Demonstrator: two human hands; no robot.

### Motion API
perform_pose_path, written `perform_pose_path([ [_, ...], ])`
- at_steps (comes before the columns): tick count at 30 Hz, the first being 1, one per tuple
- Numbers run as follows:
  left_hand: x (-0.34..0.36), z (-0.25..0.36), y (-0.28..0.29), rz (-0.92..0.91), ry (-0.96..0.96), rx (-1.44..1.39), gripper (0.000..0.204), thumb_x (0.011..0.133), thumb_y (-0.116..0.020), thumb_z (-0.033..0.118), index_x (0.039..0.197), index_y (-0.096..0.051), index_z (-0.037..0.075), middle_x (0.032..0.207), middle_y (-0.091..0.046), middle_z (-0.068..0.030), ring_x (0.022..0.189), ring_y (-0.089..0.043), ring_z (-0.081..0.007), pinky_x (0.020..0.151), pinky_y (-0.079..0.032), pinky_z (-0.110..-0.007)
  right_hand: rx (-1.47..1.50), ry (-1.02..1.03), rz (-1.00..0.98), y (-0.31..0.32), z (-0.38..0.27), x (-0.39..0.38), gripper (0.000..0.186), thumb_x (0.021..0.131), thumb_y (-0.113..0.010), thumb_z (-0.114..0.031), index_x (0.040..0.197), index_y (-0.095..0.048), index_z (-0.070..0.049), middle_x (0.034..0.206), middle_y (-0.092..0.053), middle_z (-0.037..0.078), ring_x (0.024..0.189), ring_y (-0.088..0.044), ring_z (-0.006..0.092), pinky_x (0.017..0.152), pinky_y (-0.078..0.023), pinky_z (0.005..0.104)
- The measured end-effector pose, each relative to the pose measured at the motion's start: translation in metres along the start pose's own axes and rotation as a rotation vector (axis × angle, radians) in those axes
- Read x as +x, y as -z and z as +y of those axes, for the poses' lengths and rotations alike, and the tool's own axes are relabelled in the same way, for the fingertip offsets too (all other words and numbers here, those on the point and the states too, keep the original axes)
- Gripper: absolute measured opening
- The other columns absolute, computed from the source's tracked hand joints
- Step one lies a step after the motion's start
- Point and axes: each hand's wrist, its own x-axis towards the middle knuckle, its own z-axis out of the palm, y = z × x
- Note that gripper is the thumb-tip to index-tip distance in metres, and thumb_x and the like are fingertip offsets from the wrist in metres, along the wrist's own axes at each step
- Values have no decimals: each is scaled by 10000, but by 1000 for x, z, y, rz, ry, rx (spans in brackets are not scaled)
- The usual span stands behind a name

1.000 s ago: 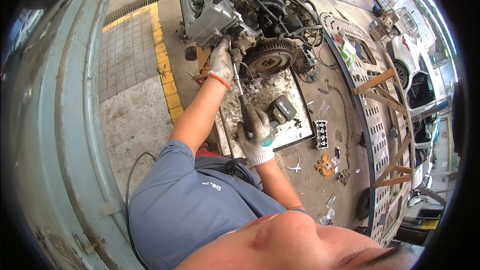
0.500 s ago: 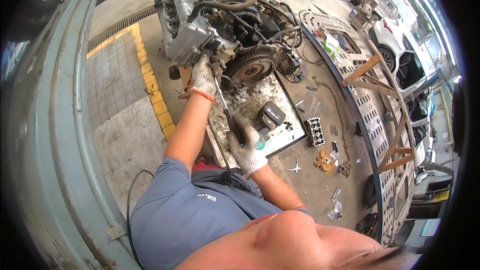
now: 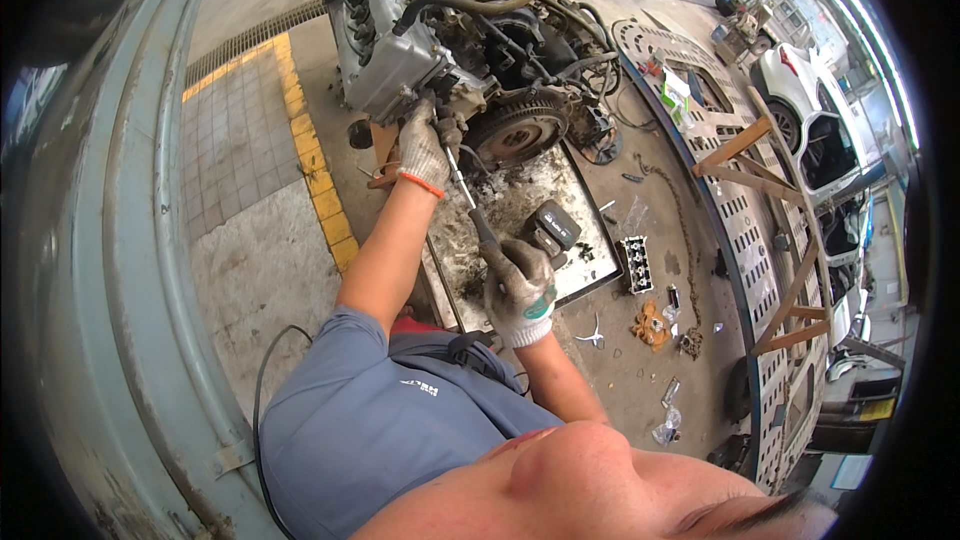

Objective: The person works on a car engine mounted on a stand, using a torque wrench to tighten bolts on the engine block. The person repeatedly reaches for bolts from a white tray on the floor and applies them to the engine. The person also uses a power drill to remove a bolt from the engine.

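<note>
Concrete workshop floor (image 3: 625,370) around a partly stripped engine (image 3: 490,50), taken here as the landmark. Left of the engine runs a yellow painted strip (image 3: 318,180); to its right stands a slotted metal platform (image 3: 738,230), with a white car (image 3: 800,90) farther out on that side. On the engine's near side, a soiled metal tray (image 3: 575,195) bears a cordless power tool (image 3: 556,225).

Long-handled hand tool (image 3: 464,187): its bright shaft slopes from the engine's near-left corner toward me, passing left of the flywheel (image 3: 515,138). My gloved right hand (image 3: 522,280) is wrapped round the dark handle. My gloved left hand (image 3: 422,145) lies beside the tool's upper end, up against the engine; its fingertips are hidden, so I cannot tell what, if anything, they grasp.

Technique, as I judge it: the working end should sit fully home and square before any force is applied. My left hand serves best as a steady at the engine, fingers clear of pinch points, while my right pulls smoothly; a jerk could slip the tool and carry my knuckles into the flywheel's teeth.
</note>
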Motion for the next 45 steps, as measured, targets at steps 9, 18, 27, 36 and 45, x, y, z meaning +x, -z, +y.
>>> perform_pose_path([
  [9,0,-2,0,-103,113,-234,299,1092,-505,315,988,-584,45,711,-574,-46,452,-366,-99,374,-335,-235,561,-683,-21,-27,-18,-39,658,883,-717,-34,1461,-412,44,1151,-621,197,982,-667,265,853,-551,399],
  [18,12,3,8,-78,151,-236,435,1086,-476,367,942,-604,-23,705,-572,-96,457,-367,-99,381,-344,-236,73,-120,22,-7,-4,-12,457,752,-756,46,1188,-716,-87,990,-666,164,871,-673,375,750,-551,449],
  [27,6,2,4,-74,188,-340,490,1053,-526,384,886,-608,-69,621,-487,-67,452,-325,-110,411,-338,-249,-2,-51,-13,-12,-7,-9,423,713,-724,61,1104,-765,-95,932,-652,171,810,-641,374,693,-525,452],
  [36,11,9,35,-402,260,-302,431,1056,-545,382,941,-617,-27,688,-547,-42,490,-392,-117,433,-346,-252,189,-126,-4,-24,-4,-29,534,787,-725,82,1299,-636,-44,1069,-684,174,947,-693,325,801,-569,418],
  [45,-45,1,35,-394,-152,339,410,1083,-458,274,1322,-600,-27,1231,-686,-198,1044,-695,-312,906,-597,-480,1366,-1038,314,-17,18,-91,679,862,-686,51,1494,-461,-55,1186,-647,229,1023,-704,396,822,-649,598],
])
